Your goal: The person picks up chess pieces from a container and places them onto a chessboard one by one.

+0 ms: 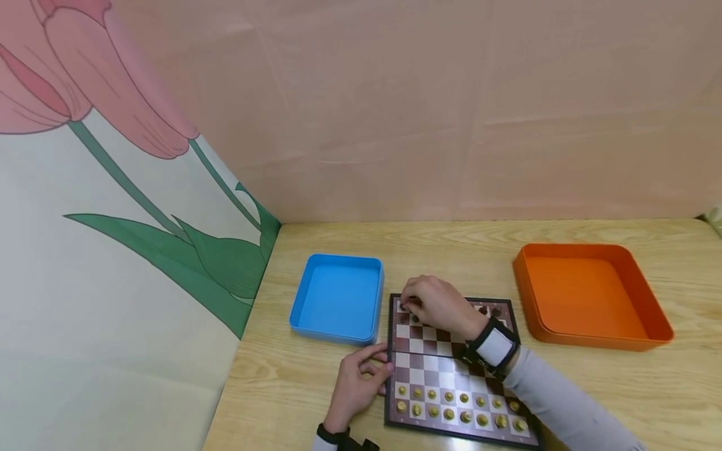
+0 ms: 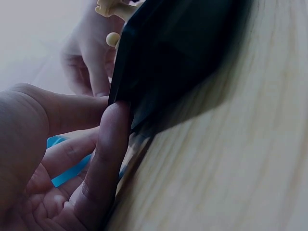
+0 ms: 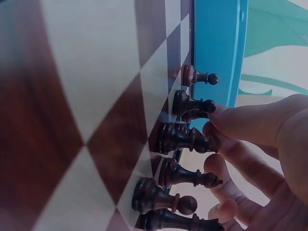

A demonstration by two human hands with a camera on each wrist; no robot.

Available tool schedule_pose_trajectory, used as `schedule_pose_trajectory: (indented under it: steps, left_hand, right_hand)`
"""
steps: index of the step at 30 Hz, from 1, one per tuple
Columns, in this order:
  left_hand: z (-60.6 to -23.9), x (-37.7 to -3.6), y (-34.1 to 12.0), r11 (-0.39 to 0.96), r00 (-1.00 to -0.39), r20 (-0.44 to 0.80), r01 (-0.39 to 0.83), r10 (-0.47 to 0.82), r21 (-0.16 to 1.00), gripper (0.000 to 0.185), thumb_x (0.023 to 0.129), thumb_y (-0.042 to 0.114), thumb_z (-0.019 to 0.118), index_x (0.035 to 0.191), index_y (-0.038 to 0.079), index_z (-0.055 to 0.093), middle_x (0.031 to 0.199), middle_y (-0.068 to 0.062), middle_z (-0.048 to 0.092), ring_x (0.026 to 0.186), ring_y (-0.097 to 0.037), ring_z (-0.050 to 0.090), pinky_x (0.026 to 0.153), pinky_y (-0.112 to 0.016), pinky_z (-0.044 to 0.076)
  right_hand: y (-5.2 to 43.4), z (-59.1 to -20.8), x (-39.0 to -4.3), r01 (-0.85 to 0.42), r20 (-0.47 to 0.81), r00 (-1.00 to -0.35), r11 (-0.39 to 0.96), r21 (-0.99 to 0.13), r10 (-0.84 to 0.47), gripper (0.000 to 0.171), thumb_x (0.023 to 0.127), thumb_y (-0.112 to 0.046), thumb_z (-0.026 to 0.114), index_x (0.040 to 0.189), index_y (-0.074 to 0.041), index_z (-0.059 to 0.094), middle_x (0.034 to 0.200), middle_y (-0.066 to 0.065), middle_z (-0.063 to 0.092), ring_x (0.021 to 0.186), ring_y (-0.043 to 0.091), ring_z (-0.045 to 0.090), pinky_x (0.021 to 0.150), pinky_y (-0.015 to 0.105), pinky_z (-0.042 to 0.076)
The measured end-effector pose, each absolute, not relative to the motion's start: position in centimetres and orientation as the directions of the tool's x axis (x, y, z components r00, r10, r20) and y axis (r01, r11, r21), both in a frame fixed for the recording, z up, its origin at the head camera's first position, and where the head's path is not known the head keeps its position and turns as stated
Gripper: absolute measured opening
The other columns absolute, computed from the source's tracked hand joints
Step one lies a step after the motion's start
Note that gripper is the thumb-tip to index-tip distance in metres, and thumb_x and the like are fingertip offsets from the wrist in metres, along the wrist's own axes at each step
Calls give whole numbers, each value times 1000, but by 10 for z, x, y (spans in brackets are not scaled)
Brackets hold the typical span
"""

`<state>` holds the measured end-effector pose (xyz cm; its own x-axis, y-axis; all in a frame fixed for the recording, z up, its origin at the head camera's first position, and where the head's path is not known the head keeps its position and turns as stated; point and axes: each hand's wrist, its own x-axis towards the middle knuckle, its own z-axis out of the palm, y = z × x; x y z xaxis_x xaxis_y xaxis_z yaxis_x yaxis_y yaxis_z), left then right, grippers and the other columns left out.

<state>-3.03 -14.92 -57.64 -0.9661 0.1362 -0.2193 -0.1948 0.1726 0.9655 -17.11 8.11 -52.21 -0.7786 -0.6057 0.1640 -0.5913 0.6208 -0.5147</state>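
Note:
A small folding chess board (image 1: 431, 363) lies on the wooden table. Light pieces (image 1: 457, 407) stand in its two near rows, and a few dark pieces (image 1: 489, 310) show on the far rows. My right hand (image 1: 434, 304) is over the board's far left corner. In the right wrist view its fingertips (image 3: 226, 120) pinch the head of one dark piece (image 3: 185, 138) in a row of several. My left hand (image 1: 361, 379) rests against the board's left edge, one finger (image 2: 103, 159) lying straight along the black rim (image 2: 178, 53).
A blue tray (image 1: 338, 297) stands just left of the board and looks bare inside. An orange tray (image 1: 586, 294) stands to the right, also bare. A pink backdrop closes the back, and a flower-printed panel (image 1: 113, 282) closes the left.

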Motion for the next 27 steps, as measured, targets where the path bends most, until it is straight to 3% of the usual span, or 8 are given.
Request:
schedule_pose_trajectory:
  steps: [11,20,23,27]
  left_hand:
    - [-577,-33,-153,173,-963,-218,-190,161,967,43,98,17,80,139,9,70,112,-11,73,72,-10,71,59,-30,68]
    - [-575,-33,-155,164,-957,-254,-230,141,959,43,96,12,80,138,8,70,112,-10,73,74,-13,72,57,-29,67]
    - [-570,-30,-155,235,-971,-210,-180,112,955,43,96,10,79,138,6,70,113,-10,73,75,-11,73,59,-27,67]
    - [-553,-29,-152,518,-998,-48,-16,49,855,39,97,16,80,134,5,72,113,-7,75,75,0,69,62,-18,62]
  right_hand:
    - [87,-507,-159,-562,171,-809,654,-507,-562,6,97,-17,81,102,-20,83,102,-8,74,89,7,66,77,30,63]
    - [126,-496,-120,-460,127,-877,731,-503,-464,7,101,-16,75,102,-12,81,95,-6,68,78,3,59,65,22,59]
    - [142,-497,-104,-448,166,-892,770,-454,-421,7,100,-15,77,100,-9,80,94,-2,68,78,7,60,64,26,61]
    - [164,-494,-84,-378,205,-925,830,-411,-319,11,95,-13,82,102,-5,81,102,9,72,83,20,67,73,42,69]
